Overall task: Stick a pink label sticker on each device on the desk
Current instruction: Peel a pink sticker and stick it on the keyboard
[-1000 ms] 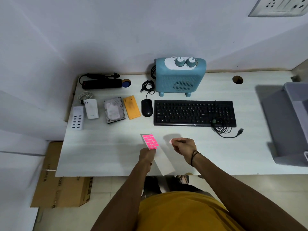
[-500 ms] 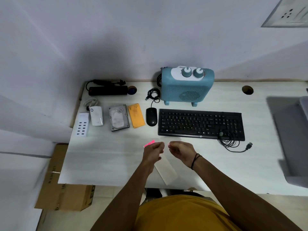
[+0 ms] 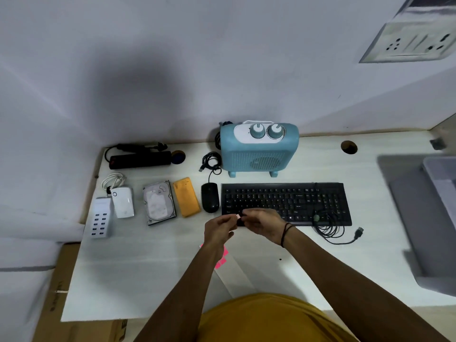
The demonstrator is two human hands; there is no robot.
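Wall socket plate [image 3: 417, 38] at upper right, blurred. Grey bin [image 3: 441, 218] sits at the desk's right end, partly out of view. Two round cable holes in the desk top: one open [image 3: 349, 147] near the back right, one with a blue cap [image 3: 178, 157] just beside the black strip. Cardboard box [image 3: 71, 292] on the floor under the left edge.

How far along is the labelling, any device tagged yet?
No pink label shows on any device. In hand: both hands, left hand and right hand, pinch one small sticker over the keyboard. The sticker sheet lies on the desk. Left: keyboard, mouse, heater and the rest.
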